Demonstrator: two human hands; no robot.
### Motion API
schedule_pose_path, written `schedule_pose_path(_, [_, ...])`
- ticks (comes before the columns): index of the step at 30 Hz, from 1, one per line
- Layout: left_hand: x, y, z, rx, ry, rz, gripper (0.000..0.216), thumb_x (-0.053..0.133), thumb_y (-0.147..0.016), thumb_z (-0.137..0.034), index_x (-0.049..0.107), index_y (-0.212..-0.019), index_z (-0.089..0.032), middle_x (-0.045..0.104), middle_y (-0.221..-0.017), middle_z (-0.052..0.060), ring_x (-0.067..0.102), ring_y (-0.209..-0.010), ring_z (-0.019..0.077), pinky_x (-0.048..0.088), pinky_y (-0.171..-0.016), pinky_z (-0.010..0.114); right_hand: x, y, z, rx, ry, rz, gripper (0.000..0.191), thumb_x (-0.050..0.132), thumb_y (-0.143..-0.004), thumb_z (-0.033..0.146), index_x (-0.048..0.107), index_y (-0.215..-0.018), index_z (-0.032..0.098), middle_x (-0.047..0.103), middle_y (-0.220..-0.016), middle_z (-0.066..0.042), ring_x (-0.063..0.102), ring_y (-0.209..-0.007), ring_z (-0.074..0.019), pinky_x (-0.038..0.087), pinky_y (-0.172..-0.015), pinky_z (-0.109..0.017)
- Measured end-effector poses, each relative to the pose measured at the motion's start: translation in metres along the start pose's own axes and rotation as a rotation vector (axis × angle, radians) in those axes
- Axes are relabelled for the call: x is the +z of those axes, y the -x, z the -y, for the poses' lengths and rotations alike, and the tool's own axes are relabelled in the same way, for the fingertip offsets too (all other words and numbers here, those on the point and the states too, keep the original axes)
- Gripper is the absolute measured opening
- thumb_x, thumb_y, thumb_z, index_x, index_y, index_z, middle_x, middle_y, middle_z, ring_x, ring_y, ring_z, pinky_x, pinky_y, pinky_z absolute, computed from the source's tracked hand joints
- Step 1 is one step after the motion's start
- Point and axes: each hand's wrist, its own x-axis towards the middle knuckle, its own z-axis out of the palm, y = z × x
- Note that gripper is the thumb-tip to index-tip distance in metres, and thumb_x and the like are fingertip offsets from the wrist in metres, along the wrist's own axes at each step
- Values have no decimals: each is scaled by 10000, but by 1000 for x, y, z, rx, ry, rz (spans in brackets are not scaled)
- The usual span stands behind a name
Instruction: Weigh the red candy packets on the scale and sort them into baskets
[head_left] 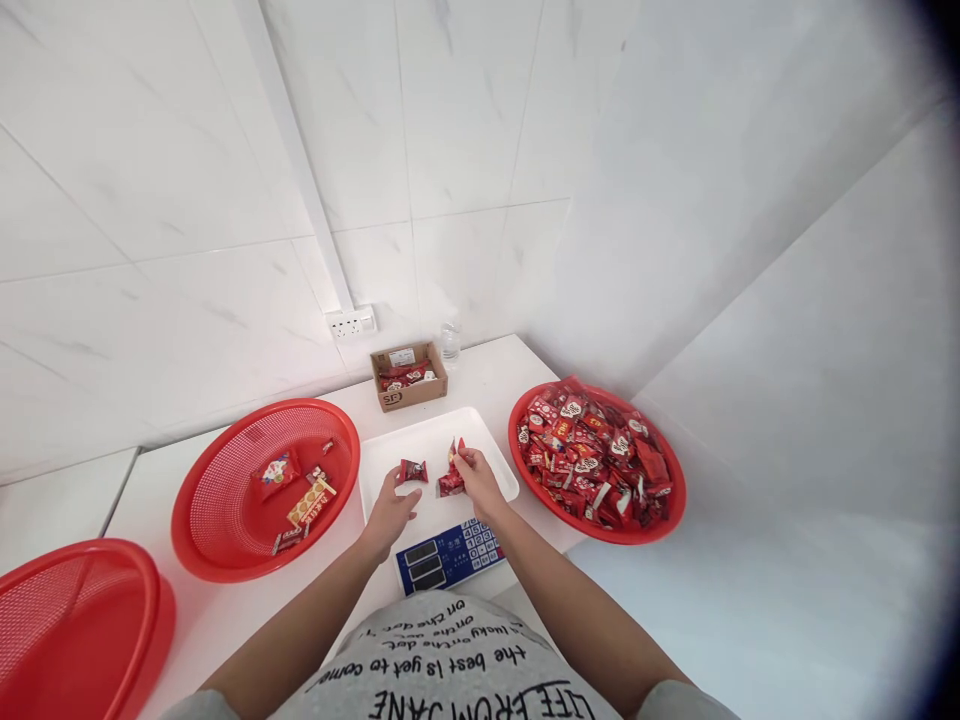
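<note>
A white tray [480, 440] rests on a blue digital scale [448, 556] at the table's front. My left hand [390, 510] reaches over the tray's left part, fingers loosely apart, fingertips at a small red candy packet [413, 470] lying on the tray. My right hand [475, 478] is over the tray's middle, pinching a red candy packet [457, 448] between thumb and fingers. Another red packet [450, 484] lies just under that hand.
A red basket [675, 470] heaped with red candy packets stands on the right. A red basket [225, 540] with a few snack packets is on the left, another red basket [75, 620] at far left. A cardboard box [409, 378], a glass [450, 342] and a wall socket [349, 322] are behind.
</note>
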Motion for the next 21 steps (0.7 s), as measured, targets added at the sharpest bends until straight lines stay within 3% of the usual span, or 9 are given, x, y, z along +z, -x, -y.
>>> schedule_pose_path(3, [1,-5,5,122,-183,-80,613,603,-722,-346,358,-1273,-234,317,-1354,141,549,-907,185,467,-765,337,3,2,3,-4,13,15,331,592,-696,421,499,-926,203,604,-902,-23,597,-724,-125,474,-612,-231])
schedule_pose_path(7, [-2,-11,13,432,-574,-152,486,522,-772,-283,422,-1245,-223,329,-1353,120,435,-1149,256,387,-935,439,1,4,6,21,25,9,301,544,-729,402,479,-958,217,590,-967,-32,596,-807,-145,482,-663,-253])
schedule_pose_path(10, [0,-10,18,639,-866,-45,475,494,-800,-285,422,-1269,-248,340,-1384,84,307,-1263,277,304,-1012,473,-2,5,3,-6,140,5,273,514,-745,354,488,-978,215,576,-1015,-43,582,-869,-157,476,-732,-285])
schedule_pose_path(13, [4,-6,21,748,-1097,112,523,507,-802,-325,384,-1309,-279,330,-1417,44,203,-1318,299,246,-1044,500,-6,5,-2,-81,355,47,253,507,-739,286,520,-981,212,571,-1065,-46,559,-929,-168,447,-826,-325])
schedule_pose_path(17, [7,-3,26,773,-1262,215,504,499,-809,-374,409,-1294,-269,347,-1415,37,162,-1334,319,186,-1055,547,-10,1,-2,-326,670,108,295,462,-749,195,534,-1034,187,564,-1092,-68,531,-975,-181,410,-888,-356])
schedule_pose_path(21, [5,0,29,777,-1279,187,464,508,-810,-345,441,-1259,-248,386,-1383,56,198,-1324,313,191,-1055,547,-4,-5,6,-610,961,211,357,435,-754,121,542,-1087,193,537,-1150,-73,446,-1112,-195,344,-961,-351])
